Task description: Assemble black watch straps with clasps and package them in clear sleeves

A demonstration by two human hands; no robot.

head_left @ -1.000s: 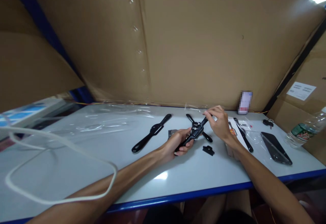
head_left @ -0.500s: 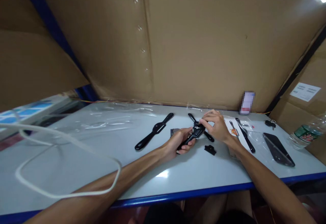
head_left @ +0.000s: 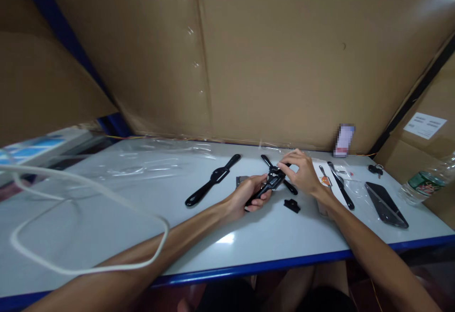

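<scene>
While a large sheet of cardboard [head_left: 270, 56] stands behind it, the white tabletop [head_left: 106, 217] carries the work, with a loose white cord [head_left: 88, 193] looped over its left part and clear plastic film [head_left: 149, 165] lying at the back. Near the right edge: a dark phone [head_left: 386, 204], a water bottle [head_left: 424, 184], keys [head_left: 374, 168] and a slim black tool [head_left: 340, 185] on a printed sheet. One black watch strap with frame [head_left: 212, 180] lies flat, left of centre, untouched. Left hand [head_left: 249, 197] is clenched around the lower strap of the watch assembly [head_left: 270, 182], held just above the tabletop at centre right. Right hand [head_left: 300, 172] pinches at the assembly's case end with its fingertips; exactly what they grip is too small to tell. A second black strap [head_left: 289, 188] lies crosswise beneath, and a small black clip [head_left: 292, 205] sits apart, just in front. Judgement: fitting is mid-way, since one piece is in hand and loose parts remain unattached.
</scene>
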